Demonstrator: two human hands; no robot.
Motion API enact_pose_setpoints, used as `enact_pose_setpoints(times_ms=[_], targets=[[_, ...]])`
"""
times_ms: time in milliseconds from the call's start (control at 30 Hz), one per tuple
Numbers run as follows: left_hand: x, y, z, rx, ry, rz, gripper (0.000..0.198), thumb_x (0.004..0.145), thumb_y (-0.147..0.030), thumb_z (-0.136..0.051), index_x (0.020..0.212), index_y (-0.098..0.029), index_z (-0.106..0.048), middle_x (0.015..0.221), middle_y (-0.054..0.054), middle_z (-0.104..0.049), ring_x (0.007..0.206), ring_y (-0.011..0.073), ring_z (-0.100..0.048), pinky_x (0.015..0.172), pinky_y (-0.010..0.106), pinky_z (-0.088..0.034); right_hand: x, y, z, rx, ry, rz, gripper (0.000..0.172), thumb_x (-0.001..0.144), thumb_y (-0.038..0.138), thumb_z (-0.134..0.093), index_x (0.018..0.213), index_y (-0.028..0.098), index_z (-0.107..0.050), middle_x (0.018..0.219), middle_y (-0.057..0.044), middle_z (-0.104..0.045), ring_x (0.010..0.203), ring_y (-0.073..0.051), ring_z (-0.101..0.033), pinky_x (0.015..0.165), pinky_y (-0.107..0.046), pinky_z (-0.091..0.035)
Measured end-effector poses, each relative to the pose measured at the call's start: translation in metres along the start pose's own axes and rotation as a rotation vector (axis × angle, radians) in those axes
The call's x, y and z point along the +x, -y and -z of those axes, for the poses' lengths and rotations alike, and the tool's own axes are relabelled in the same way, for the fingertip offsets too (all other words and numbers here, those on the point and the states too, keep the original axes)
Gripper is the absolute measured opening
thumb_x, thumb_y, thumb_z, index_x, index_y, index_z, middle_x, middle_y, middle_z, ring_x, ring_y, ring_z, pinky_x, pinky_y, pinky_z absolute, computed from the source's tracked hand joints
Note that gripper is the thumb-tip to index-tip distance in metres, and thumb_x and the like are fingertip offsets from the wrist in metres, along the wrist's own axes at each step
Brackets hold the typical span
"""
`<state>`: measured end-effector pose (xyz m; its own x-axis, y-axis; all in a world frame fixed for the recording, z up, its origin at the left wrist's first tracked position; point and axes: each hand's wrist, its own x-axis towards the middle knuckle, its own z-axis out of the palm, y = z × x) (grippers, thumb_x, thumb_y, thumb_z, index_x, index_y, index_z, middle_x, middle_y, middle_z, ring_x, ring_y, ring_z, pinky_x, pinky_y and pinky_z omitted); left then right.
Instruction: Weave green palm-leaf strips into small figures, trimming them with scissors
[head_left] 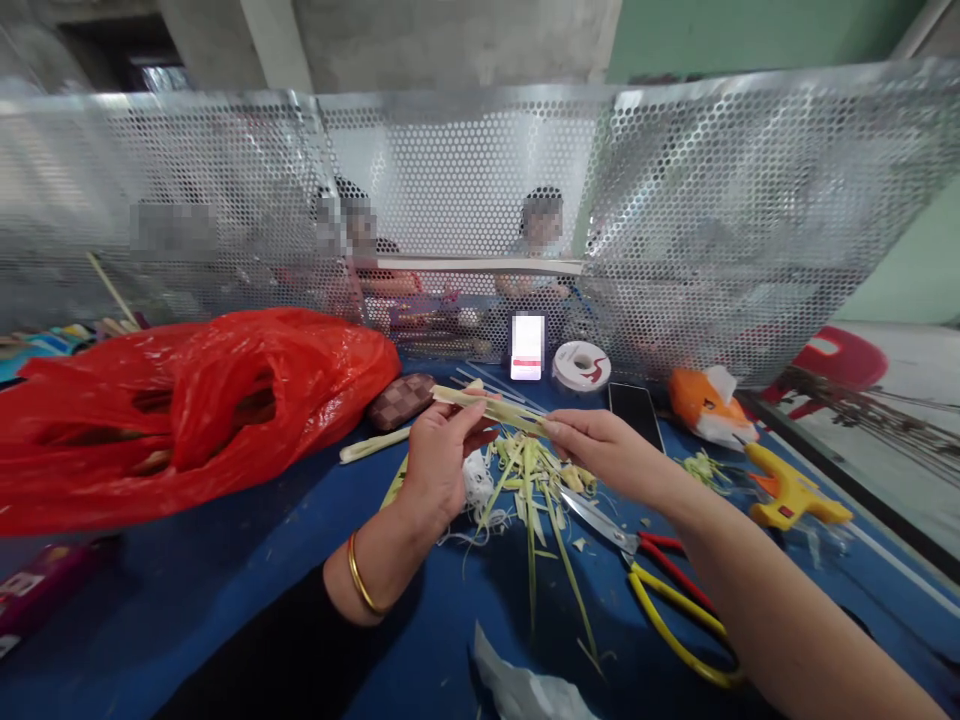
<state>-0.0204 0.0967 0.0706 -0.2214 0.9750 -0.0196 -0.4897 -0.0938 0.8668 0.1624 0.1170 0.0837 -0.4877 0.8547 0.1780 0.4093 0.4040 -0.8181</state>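
My left hand (442, 455) is closed around a pale green leaf strip (491, 408) and holds it level above the blue table (262, 540). My right hand (600, 450) pinches the strip's right end between thumb and fingertips. Below both hands lies a heap of cut green strips and trimmings (532, 490). A pair of scissors with red and yellow handles (660, 580) lies on the table under my right forearm. A gold bangle sits on my left wrist.
A red plastic bag (180, 410) fills the left side. Near the perforated metal screen (675, 220) are a brown pouch (401, 400), a white tape roll (581, 365), a dark phone (636, 410) and a yellow glue gun (791, 490). People sit behind the screen.
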Motion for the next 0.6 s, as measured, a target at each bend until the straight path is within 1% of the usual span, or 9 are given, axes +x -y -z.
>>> enact_pose_setpoints(times_ms=[133,200,233,267,333,400,467,533,600], targets=[[-0.009,0.001,0.005,0.039,0.045,0.055,0.02,0.066,-0.02,-0.074,0.084,-0.014,-0.068,0.087,0.006,-0.074,0.076,0.0178,-0.069,0.065,0.026,-0.053,-0.005,-0.001,0.013,-0.191,-0.027,0.022,0.027,0.088,0.034,-0.051,0.073,0.019,-0.067,0.052,0.004,-0.045,0.049,-0.012,-0.037,0.045,-0.024,-0.027],[-0.015,-0.002,0.01,0.129,0.061,0.076,0.023,0.067,-0.022,-0.075,0.087,-0.014,-0.068,0.088,0.007,-0.073,0.081,0.0201,-0.069,0.071,0.029,-0.053,-0.01,-0.001,0.021,-0.372,-0.063,0.062,0.027,0.089,0.031,-0.049,0.074,0.02,-0.068,0.058,0.001,-0.053,0.053,-0.014,-0.044,0.05,-0.026,-0.031],[-0.018,-0.005,0.014,0.207,0.052,0.048,0.026,0.066,-0.021,-0.076,0.09,-0.014,-0.069,0.092,0.008,-0.072,0.087,0.0214,-0.068,0.076,0.031,-0.053,-0.013,0.0,0.025,-0.469,-0.072,0.083,0.026,0.09,0.031,-0.048,0.075,0.02,-0.068,0.063,-0.001,-0.058,0.058,-0.015,-0.049,0.053,-0.026,-0.033],[-0.021,-0.008,0.017,0.301,0.031,-0.02,0.032,0.064,-0.019,-0.077,0.095,-0.015,-0.069,0.098,0.009,-0.072,0.094,0.0225,-0.067,0.083,0.032,-0.051,-0.016,0.001,0.028,-0.561,-0.074,0.104,0.026,0.091,0.03,-0.048,0.077,0.02,-0.068,0.069,-0.002,-0.062,0.064,-0.017,-0.053,0.057,-0.027,-0.035],[-0.03,-0.015,0.022,0.51,-0.001,-0.261,0.043,0.064,-0.013,-0.076,0.106,-0.02,-0.069,0.115,0.008,-0.068,0.112,0.0232,-0.059,0.099,0.034,-0.041,-0.022,0.006,0.03,-0.719,-0.042,0.133,0.025,0.092,0.027,-0.047,0.081,0.02,-0.068,0.079,-0.004,-0.065,0.071,-0.018,-0.058,0.06,-0.027,-0.036],[-0.039,-0.019,0.025,0.694,0.071,-0.477,0.043,0.07,-0.013,-0.072,0.111,-0.024,-0.07,0.123,0.006,-0.066,0.121,0.0232,-0.052,0.108,0.034,-0.031,-0.027,0.013,0.026,-0.844,0.021,0.161,0.024,0.093,0.022,-0.047,0.082,0.02,-0.068,0.08,-0.004,-0.066,0.07,-0.017,-0.059,0.059,-0.027,-0.034],[-0.049,-0.017,0.024,0.811,0.243,-0.509,0.029,0.076,-0.021,-0.069,0.105,-0.025,-0.073,0.113,0.007,-0.07,0.112,0.0247,-0.057,0.104,0.034,-0.033,-0.031,0.022,0.016,-0.947,0.08,0.228,0.022,0.091,0.016,-0.049,0.079,0.02,-0.067,0.076,-0.003,-0.065,0.065,-0.016,-0.058,0.058,-0.028,-0.033],[-0.056,-0.008,0.023,0.847,0.382,-0.396,0.017,0.079,-0.03,-0.067,0.093,-0.024,-0.075,0.09,0.007,-0.073,0.089,0.0239,-0.063,0.086,0.031,-0.044,-0.033,0.032,0.005,-1.04,0.088,0.34,0.021,0.087,0.009,-0.052,0.074,0.019,-0.066,0.071,-0.003,-0.064,0.062,-0.015,-0.057,0.063,-0.03,-0.035],[-0.061,0.002,0.022,0.834,0.465,-0.236,0.02,0.086,-0.036,-0.059,0.082,-0.022,-0.074,0.068,0.005,-0.068,0.063,0.0185,-0.061,0.064,0.026,-0.044,-0.034,0.04,-0.003,-1.114,0.028,0.45,0.019,0.084,0.005,-0.056,0.073,0.019,-0.065,0.069,-0.002,-0.063,0.064,-0.016,-0.057,0.076,-0.034,-0.039]])
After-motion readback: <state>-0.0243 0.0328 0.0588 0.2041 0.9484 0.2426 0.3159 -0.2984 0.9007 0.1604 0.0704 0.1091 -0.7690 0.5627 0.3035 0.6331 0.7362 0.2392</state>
